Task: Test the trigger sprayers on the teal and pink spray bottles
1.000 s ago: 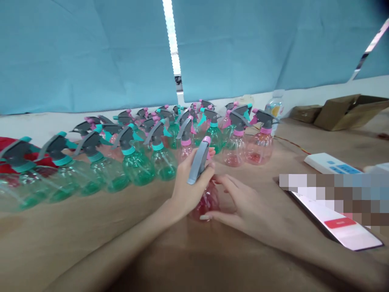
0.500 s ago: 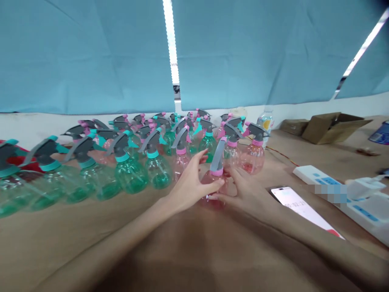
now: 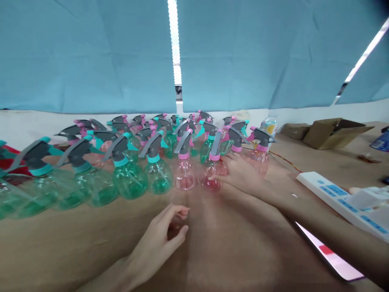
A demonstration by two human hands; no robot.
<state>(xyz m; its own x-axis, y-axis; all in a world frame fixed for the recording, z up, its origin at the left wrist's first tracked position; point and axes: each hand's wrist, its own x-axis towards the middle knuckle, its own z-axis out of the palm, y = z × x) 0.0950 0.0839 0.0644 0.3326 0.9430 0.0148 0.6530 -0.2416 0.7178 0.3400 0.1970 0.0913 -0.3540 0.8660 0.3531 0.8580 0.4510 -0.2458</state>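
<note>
Several clear spray bottles with grey trigger heads stand in rows on the brown table point(image 3: 212, 251). My right hand point(image 3: 243, 172) has its thumb and fingers around a pink-collared bottle point(image 3: 211, 176) holding some pink liquid, at the right of the front row. Left of that bottle stands another pink one point(image 3: 185, 174), then a green-collared one point(image 3: 159, 176). Nearer to me, my left hand point(image 3: 164, 235) hovers over the table, fingers curved, thumb apart, with nothing in it. More green bottles point(image 3: 130, 178) continue to the left.
A phone point(image 3: 331, 255) lies partly under my right forearm. Beyond it is a white power strip point(image 3: 343, 202) with plugs. An open cardboard box point(image 3: 331, 134) and a drink bottle point(image 3: 269, 125) stand at the back right. A blue cloth point(image 3: 227, 52) hangs behind.
My left hand has let go of the pink bottle and moved down and left, toward me. The bottle now stands further back, in line with the front row, my right hand still on it.
</note>
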